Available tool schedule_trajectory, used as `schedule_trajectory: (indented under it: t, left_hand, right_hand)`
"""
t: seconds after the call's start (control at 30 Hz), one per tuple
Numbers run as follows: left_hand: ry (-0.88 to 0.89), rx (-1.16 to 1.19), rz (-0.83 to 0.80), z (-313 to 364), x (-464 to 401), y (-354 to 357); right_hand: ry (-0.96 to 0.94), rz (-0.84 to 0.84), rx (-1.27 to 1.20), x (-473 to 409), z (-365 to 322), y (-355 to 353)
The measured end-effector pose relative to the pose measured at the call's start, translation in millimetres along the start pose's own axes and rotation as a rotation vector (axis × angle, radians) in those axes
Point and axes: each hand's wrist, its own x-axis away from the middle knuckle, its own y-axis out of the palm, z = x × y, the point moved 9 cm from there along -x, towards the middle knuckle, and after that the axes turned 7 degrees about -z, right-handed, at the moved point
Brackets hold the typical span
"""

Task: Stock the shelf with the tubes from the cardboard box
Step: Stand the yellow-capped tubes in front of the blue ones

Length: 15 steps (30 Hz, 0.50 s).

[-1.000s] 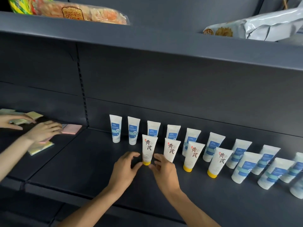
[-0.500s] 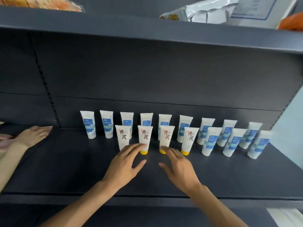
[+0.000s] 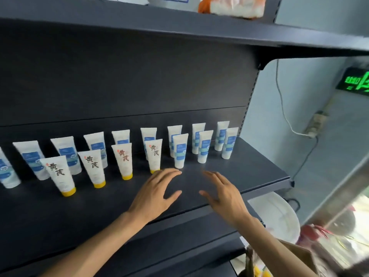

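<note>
Several white tubes stand cap-down on the dark shelf point(image 3: 249, 176). A back row carries blue labels point(image 3: 95, 148); a front row has yellow caps and black characters, among them one at the left point(image 3: 59, 175) and one at the right point(image 3: 154, 155). My left hand point(image 3: 154, 193) hovers over the shelf with fingers spread, its fingertips just below the rightmost yellow-capped tube. My right hand point(image 3: 223, 193) is beside it, fingers straight, holding nothing. A corner of the cardboard box point(image 3: 297, 254) shows at the lower right under my right forearm.
The upper shelf point(image 3: 179, 27) overhangs the tubes and carries bagged goods point(image 3: 231, 6). A white round object point(image 3: 277, 218) lies below the shelf's right end. On the right wall hang a cable, a power strip point(image 3: 316, 123) and a green sign point(image 3: 354, 81).
Both hands have drawn back from the yellow-capped tubes and shifted right along the shelf. The view has swung right; the other person's hands at the left are gone from sight.
</note>
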Motion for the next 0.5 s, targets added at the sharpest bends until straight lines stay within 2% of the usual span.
schedule_trajectory:
  t: [0.5]
  left_hand:
    - [0.23,0.172,-0.191,194.1,-78.8,180.9]
  right_hand:
    - [0.274,0.025,0.078,156.2,202.2,-61.2]
